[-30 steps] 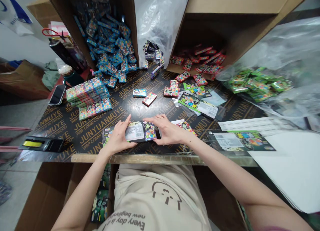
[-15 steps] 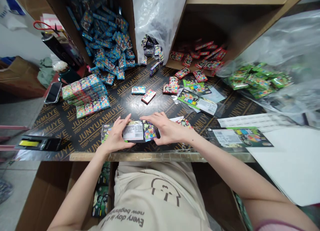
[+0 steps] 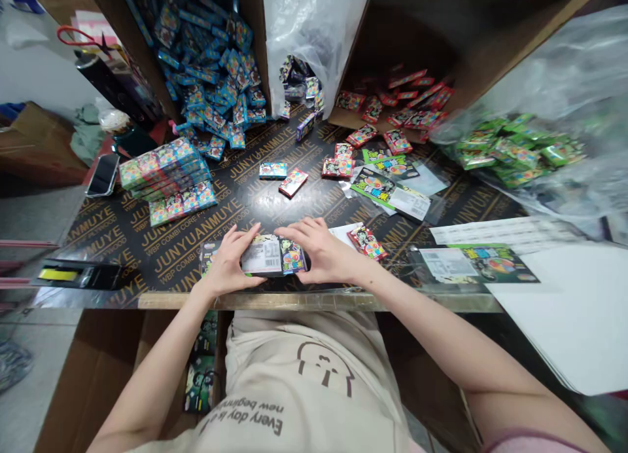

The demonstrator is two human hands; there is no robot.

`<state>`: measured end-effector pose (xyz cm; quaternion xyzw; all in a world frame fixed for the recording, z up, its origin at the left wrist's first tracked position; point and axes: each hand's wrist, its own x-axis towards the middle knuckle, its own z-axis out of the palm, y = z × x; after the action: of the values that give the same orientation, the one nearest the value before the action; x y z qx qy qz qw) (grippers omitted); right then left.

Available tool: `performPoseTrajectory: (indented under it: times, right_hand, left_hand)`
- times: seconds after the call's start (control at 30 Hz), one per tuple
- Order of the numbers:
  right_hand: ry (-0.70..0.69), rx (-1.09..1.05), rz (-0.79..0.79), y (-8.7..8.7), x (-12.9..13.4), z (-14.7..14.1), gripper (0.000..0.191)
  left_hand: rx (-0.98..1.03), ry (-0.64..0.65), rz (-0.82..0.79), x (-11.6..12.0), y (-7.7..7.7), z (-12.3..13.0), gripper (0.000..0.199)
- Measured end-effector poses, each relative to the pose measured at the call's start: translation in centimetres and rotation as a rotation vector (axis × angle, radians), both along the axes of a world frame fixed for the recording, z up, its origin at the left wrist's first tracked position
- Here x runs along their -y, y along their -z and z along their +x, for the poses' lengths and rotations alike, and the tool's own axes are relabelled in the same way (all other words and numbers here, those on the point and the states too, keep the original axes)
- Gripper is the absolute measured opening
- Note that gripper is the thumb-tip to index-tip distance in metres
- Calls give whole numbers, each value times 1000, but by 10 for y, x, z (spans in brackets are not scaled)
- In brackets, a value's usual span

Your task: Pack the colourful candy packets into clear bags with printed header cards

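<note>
Left forearm coming in from the near left, slanting up and inward; left hand [image 3: 228, 263] lying palm down over the left part of a dark packet [image 3: 261, 254], at the table's near edge. Its thumb is running along the packet's near side, the fingers reaching over to the far side, so the hand is clamping the packet across its width. Right forearm coming in from the near right on a longer slant; right hand [image 3: 326, 253] is curving round a purple box [image 3: 293, 256] at the packet's right end. Thumb is pressing near, fingers are bending over far: part open in a C, clamping the box. Hands are staying apart, white label [image 3: 265, 254] showing between them.

Packet is lying flat on the black printed table [image 3: 245, 211], long side running left to right, purple box meeting its right end; whether the box is sitting partly inside, cannot tell.

Just right of the right hand, a red box [image 3: 367, 242] is lying askew on white paper [image 3: 345, 233]. Farther off, a blue box [image 3: 273, 171] and a red-and-white box [image 3: 293, 182] are resting near each other. Stacked colorful packs [image 3: 167, 171] are standing on the left. Another labelled packet [image 3: 478, 263] is lying on the right, partly over white sheets [image 3: 574, 309]. Blue boxes [image 3: 216, 93] are filling a carton at far left; green packs [image 3: 520, 148] are spilling from a clear bag [image 3: 564, 80] at far right.
</note>
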<state>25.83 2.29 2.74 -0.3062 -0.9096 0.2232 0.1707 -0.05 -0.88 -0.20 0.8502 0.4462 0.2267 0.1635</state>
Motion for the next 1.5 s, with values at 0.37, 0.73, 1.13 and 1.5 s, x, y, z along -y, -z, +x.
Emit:
performPoseTrajectory:
  times: [0.37,0.73,1.13,1.5]
  right_hand:
    - [-34,-125,-141,-8,1,11,72]
    - [177,35,189,-11,19,-2,63]
    - [76,-146,5,10,14,0,77]
    - [392,-272,-66,22,-41,-19,52]
  left_hand:
    - [98,28,-32,9,7,-9,109]
    - [95,-138,36,8,4,-8,118]
    - [75,-55,19,6,2,-1,116]
    - [25,-206,-16,-11,19,2,118]
